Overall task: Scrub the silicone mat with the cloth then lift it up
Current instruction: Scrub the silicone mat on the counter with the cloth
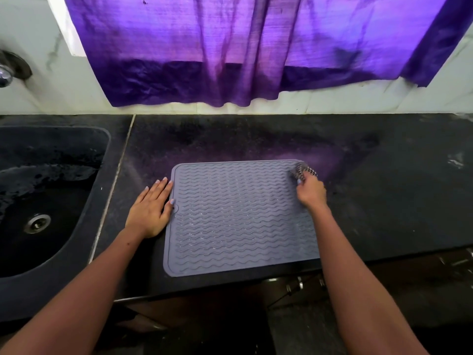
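Note:
A grey silicone mat (238,219) with wavy ridges lies flat on the black counter (384,201), its near edge close to the counter's front. My right hand (311,192) grips a bunched checked cloth (303,171) and presses it on the mat's far right corner. My left hand (151,208) rests flat on the counter against the mat's left edge, fingers spread, the thumb touching the mat's rim beside a small round hole.
A black sink (48,201) with a metal drain (37,223) is set into the counter on the left. A tap (6,73) sticks out of the white wall above it. A purple curtain (243,47) hangs over the back wall.

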`<action>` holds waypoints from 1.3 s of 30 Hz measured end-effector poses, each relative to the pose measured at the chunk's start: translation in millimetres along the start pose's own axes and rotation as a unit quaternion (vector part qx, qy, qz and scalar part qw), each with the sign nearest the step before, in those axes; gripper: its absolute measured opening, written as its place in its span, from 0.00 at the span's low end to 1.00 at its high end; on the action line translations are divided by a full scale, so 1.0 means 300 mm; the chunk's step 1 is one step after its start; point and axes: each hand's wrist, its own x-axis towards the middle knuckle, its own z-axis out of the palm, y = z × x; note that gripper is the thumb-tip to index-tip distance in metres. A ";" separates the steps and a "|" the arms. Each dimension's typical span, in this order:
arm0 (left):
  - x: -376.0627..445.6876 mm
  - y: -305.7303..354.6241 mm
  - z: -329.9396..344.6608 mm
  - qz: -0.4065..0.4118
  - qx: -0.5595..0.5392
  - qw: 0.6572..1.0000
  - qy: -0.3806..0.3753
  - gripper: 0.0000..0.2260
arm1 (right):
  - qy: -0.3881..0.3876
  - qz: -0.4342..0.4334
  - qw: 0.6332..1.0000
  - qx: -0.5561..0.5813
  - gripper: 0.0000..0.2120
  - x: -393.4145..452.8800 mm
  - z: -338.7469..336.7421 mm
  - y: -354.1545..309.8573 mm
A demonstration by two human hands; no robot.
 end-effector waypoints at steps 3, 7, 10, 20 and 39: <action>0.003 -0.007 0.004 0.002 0.001 1.000 0.001 0.36 | -0.041 -0.076 0.994 -0.068 0.25 -0.016 0.076 0.030; 0.002 -0.002 0.005 0.001 0.002 1.000 0.000 0.36 | -0.087 -0.080 0.993 -0.004 0.25 0.009 0.051 0.044; 0.001 -0.001 0.002 -0.004 -0.001 1.000 0.002 0.36 | -0.089 -0.029 0.983 0.156 0.19 0.031 -0.007 0.056; -0.006 0.010 -0.014 -0.005 -0.003 1.000 -0.019 0.37 | 0.008 0.014 0.995 0.102 0.22 -0.125 0.040 -0.110; -0.014 0.024 -0.032 -0.007 -0.001 1.000 -0.027 0.39 | -0.029 0.048 0.983 0.177 0.17 -0.113 0.004 -0.233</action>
